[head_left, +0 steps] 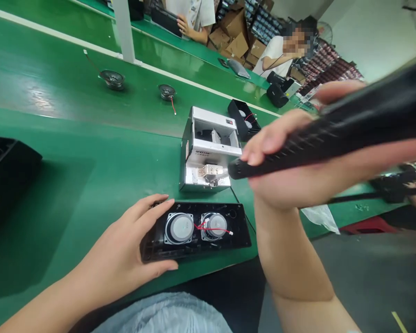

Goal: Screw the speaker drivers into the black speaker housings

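My left hand (pixel 125 245) grips the left end of a black speaker housing (pixel 225 245), thumb along the near edge and fingers on the far edge. Two round speaker drivers (pixel 181 228) sit in the housing, with a red wire (pixel 215 228) lying across them. My right hand (pixel 291 162) is wrapped round a black electric screwdriver (pixel 319 138), held up close to the camera. The screwdriver's front end points left at the metal outlet of a silver screw feeder (pixel 213 152); whether its bit touches the outlet I cannot tell.
Two loose speaker drivers (pixel 113 79) lie further back on the green table (pixel 72 185). Another open housing (pixel 242 119) stands behind the feeder, and a black box (pixel 7 171) is at the left. A white post (pixel 125 32) rises from the table. Two people are across it.
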A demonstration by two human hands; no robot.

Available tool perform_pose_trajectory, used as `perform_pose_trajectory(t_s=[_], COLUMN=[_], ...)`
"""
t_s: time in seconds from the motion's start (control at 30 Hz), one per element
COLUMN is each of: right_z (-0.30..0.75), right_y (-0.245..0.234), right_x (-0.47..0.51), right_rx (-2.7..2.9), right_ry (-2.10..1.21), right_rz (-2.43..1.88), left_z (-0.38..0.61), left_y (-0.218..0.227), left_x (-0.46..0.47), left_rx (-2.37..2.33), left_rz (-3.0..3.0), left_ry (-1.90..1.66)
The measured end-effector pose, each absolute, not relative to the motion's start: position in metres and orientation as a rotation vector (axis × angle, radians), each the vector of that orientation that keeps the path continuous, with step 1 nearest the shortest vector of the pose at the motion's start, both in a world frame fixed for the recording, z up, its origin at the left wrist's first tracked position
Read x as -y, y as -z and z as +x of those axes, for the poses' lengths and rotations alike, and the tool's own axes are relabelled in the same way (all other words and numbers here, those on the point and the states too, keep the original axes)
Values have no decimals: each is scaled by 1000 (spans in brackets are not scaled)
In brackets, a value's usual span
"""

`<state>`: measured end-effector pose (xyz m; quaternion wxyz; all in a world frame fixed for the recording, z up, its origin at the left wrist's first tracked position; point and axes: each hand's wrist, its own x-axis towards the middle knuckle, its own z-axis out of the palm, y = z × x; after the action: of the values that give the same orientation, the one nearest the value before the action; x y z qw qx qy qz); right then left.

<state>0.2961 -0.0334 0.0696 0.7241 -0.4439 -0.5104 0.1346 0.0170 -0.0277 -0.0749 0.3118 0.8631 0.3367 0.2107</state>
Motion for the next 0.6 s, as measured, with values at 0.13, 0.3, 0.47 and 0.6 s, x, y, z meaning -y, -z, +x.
perform_pose_trajectory(t_s=[0.13, 0.3, 0.47, 0.6], right_z=[280, 287, 281, 277], right_y=[-50, -38, -38, -63], right_x=[-3, -2, 10, 42], right_rx=[1183, 1128, 1106, 1000], right_ry=[-464, -440, -478, -359], right_rz=[-821, -780, -811, -896], left_z=[22, 21, 23, 20], left_y=[79, 80, 78, 72], left_x=[29, 31, 28, 27], left_rx=[-891, -901, -890, -893], left_rz=[2245, 2243, 2228, 2233], left_ry=[-599, -596, -594, -528])
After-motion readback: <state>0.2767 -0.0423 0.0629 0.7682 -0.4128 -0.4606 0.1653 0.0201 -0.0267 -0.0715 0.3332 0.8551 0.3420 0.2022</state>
